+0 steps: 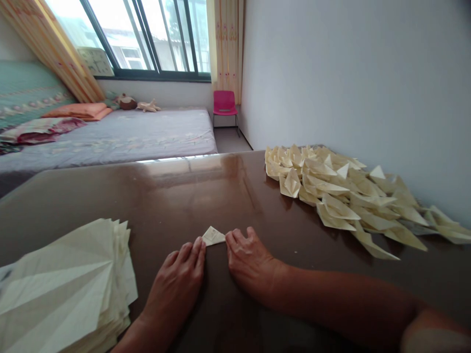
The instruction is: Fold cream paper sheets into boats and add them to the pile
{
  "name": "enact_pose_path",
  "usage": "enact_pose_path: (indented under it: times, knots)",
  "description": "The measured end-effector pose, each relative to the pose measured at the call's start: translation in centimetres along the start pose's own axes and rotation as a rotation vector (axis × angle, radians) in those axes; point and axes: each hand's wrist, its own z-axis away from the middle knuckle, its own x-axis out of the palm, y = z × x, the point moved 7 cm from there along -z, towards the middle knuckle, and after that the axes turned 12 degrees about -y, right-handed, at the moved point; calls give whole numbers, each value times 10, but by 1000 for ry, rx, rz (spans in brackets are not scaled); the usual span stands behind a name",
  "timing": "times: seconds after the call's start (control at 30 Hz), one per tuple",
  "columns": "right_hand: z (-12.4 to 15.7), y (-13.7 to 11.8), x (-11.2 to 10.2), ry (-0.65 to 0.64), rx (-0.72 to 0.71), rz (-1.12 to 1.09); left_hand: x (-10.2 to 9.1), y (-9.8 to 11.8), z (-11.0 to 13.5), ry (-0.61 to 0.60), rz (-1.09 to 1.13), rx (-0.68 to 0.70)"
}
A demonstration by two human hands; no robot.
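Observation:
A small folded piece of cream paper [213, 236] lies on the glossy brown table [191, 196], only its pointed tip showing. My left hand [175, 284] lies palm down with its fingertips pressing the paper's left edge. My right hand [249, 260] lies palm down beside it, fingers pressing the paper's right edge. Most of the paper is hidden under both hands.
A fanned stack of flat cream sheets [62, 284] sits at the near left. A heap of folded paper shapes [342, 196] runs along the wall at the right. Beyond the table stand a bed [121, 135], a pink chair [224, 104] and a window.

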Motion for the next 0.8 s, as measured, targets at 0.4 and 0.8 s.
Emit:
enact_pose_path:
  times: [0.4,0.8]
  knots:
    - [-8,13,0,-7,-40,-99,0,-4,-2,-80,117,-49]
    - [-34,52,22,185,-105,-902,3,-38,-2,103,517,-244]
